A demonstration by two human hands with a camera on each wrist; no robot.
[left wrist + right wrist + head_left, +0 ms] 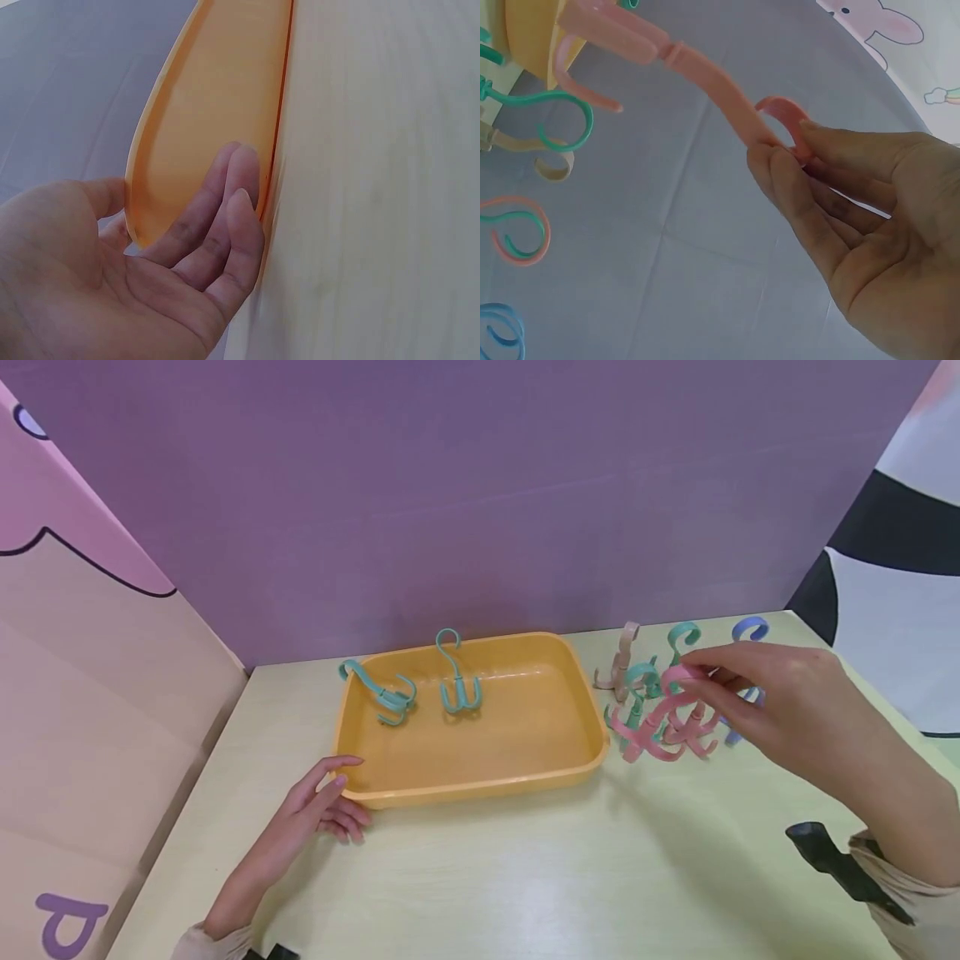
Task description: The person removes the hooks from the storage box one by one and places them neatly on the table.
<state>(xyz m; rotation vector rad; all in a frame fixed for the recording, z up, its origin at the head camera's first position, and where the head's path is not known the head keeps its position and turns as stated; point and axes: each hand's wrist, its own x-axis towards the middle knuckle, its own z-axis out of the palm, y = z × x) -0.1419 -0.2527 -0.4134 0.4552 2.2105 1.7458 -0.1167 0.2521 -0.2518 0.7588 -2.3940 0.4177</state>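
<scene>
Pink hook (654, 722) slants lengthwise, prongs (632, 750) down-L (head view), R hand (791, 706) pinching curl (675, 674), L hand (311, 806) gripping tray (480, 791).

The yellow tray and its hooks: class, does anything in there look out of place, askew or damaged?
The left teal hook looks askew: it slants across the back left corner of the yellow tray, its curl reaching past the rim, while the other teal hook looks straighter. I see no damage.
</scene>
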